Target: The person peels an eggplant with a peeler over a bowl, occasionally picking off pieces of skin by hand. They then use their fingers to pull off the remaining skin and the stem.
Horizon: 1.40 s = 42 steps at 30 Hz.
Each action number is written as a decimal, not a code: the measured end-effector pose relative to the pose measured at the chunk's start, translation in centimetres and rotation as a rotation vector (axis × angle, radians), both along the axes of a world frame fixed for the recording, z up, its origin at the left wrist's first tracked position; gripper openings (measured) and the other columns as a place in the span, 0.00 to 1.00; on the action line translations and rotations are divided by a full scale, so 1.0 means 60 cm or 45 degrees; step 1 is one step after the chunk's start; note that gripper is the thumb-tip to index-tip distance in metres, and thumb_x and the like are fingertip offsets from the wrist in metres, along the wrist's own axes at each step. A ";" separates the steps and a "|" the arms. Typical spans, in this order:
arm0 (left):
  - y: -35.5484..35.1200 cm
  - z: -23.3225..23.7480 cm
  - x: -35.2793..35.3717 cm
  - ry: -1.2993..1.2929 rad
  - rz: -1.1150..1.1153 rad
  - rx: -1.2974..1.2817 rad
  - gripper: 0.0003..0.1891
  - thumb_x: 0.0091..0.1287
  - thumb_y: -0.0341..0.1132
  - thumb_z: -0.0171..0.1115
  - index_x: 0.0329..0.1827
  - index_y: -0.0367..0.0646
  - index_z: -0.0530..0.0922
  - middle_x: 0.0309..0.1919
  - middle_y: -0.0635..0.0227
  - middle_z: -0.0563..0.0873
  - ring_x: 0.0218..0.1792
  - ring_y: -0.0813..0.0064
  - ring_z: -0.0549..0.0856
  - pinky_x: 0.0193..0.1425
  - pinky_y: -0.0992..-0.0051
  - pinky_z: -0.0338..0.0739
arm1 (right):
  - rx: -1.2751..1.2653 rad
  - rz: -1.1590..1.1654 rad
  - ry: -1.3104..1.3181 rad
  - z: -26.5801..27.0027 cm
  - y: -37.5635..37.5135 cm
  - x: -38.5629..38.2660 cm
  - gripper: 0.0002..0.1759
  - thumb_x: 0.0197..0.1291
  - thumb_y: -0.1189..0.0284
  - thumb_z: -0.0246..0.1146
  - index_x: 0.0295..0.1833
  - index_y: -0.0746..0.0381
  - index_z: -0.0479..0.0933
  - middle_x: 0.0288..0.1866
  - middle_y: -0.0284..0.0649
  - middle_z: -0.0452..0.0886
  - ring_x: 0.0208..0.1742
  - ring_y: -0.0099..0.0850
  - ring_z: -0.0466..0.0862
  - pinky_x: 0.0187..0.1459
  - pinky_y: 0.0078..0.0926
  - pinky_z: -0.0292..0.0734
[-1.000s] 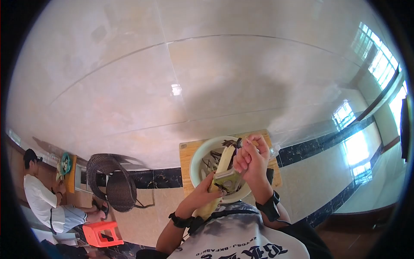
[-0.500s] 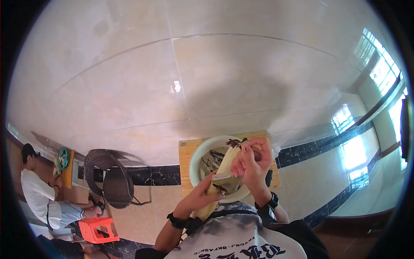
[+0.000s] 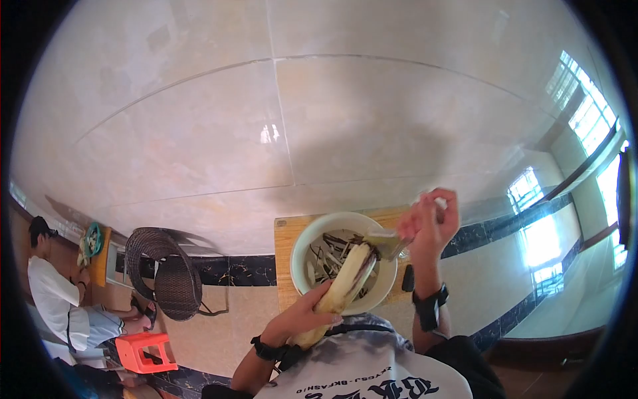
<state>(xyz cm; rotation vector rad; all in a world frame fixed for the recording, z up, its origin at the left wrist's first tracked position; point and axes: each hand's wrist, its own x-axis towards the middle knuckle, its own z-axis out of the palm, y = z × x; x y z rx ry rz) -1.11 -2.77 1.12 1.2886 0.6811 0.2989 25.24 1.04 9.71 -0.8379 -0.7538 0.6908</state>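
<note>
A long, pale, mostly peeled eggplant [image 3: 344,282] with dark skin near its far end slants over a white bowl [image 3: 299,255]. My left hand [image 3: 307,314] is wrapped round its near part, close to my shirt. My right hand [image 3: 432,218] is closed on the handle of a peeler [image 3: 392,242], raised over the bowl's right side. The peeler's head overlaps the eggplant's far tip in this view. Dark and pale peel strips [image 3: 325,251] lie in the bowl. The fingers of my right hand hide most of the handle.
The bowl stands on a wooden table [image 3: 284,247] against the tiled wall, with a dark object [image 3: 408,278] at its right. To the left are a wicker chair [image 3: 178,289], an orange stool [image 3: 147,352] and a seated person [image 3: 56,292] near a green basket [image 3: 94,239].
My right hand has moved up and to the right with the peeler, from midway along the eggplant to past its far end. My left hand keeps its hold.
</note>
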 end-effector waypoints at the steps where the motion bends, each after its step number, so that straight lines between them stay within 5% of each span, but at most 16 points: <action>1: -0.002 -0.006 -0.002 -0.012 0.033 0.042 0.45 0.63 0.30 0.74 0.82 0.36 0.59 0.68 0.56 0.77 0.69 0.68 0.75 0.75 0.69 0.68 | 0.030 0.023 0.076 0.003 0.009 0.023 0.04 0.78 0.75 0.58 0.49 0.58 0.69 0.18 0.29 0.64 0.16 0.20 0.66 0.18 0.24 0.67; 6: 0.006 0.008 -0.001 0.067 0.170 0.098 0.47 0.60 0.28 0.78 0.82 0.37 0.60 0.66 0.60 0.80 0.64 0.73 0.79 0.69 0.70 0.76 | 0.116 -0.114 0.164 -0.012 0.024 0.065 0.04 0.77 0.74 0.60 0.47 0.56 0.70 0.19 0.28 0.63 0.16 0.20 0.64 0.18 0.23 0.63; 12: 0.040 0.010 -0.007 0.116 0.384 -0.077 0.32 0.60 0.29 0.78 0.67 0.32 0.75 0.50 0.61 0.88 0.48 0.74 0.88 0.52 0.71 0.84 | 0.035 -0.106 0.435 -0.049 0.026 0.054 0.06 0.74 0.74 0.62 0.48 0.53 0.72 0.19 0.28 0.64 0.17 0.22 0.65 0.18 0.25 0.62; 15: 0.057 -0.014 0.002 -0.218 0.484 -0.253 0.23 0.61 0.27 0.77 0.57 0.33 0.79 0.42 0.64 0.89 0.38 0.75 0.88 0.43 0.73 0.85 | -0.017 -0.031 0.593 -0.060 0.023 0.025 0.06 0.73 0.74 0.63 0.48 0.52 0.72 0.20 0.29 0.65 0.18 0.23 0.66 0.19 0.27 0.63; 21: 0.062 0.029 0.053 -0.232 0.598 -0.150 0.18 0.60 0.24 0.76 0.51 0.35 0.78 0.39 0.62 0.87 0.38 0.68 0.91 0.42 0.69 0.87 | -0.032 0.182 0.694 -0.073 0.003 -0.019 0.06 0.74 0.75 0.60 0.49 0.52 0.71 0.21 0.31 0.65 0.19 0.26 0.67 0.22 0.30 0.68; 27: 0.059 0.018 0.063 -0.382 0.665 -0.245 0.24 0.59 0.25 0.79 0.58 0.35 0.78 0.42 0.63 0.89 0.37 0.75 0.88 0.44 0.73 0.86 | 0.011 0.274 0.681 -0.061 -0.012 -0.050 0.06 0.74 0.75 0.59 0.51 0.54 0.70 0.23 0.33 0.66 0.21 0.27 0.69 0.25 0.31 0.71; 33: 0.065 0.011 0.067 -0.327 0.690 -0.163 0.26 0.58 0.22 0.75 0.60 0.33 0.75 0.42 0.60 0.88 0.35 0.67 0.90 0.42 0.68 0.87 | 0.069 0.380 0.621 -0.061 -0.020 -0.051 0.10 0.71 0.77 0.58 0.54 0.57 0.69 0.27 0.34 0.69 0.25 0.28 0.70 0.29 0.31 0.72; 42: 0.056 0.024 0.061 -0.476 0.986 -0.086 0.20 0.54 0.16 0.70 0.51 0.36 0.79 0.42 0.64 0.87 0.44 0.70 0.89 0.48 0.70 0.86 | -0.215 0.608 0.184 -0.070 -0.019 -0.013 0.17 0.69 0.80 0.59 0.62 0.64 0.69 0.43 0.45 0.83 0.46 0.41 0.86 0.56 0.41 0.82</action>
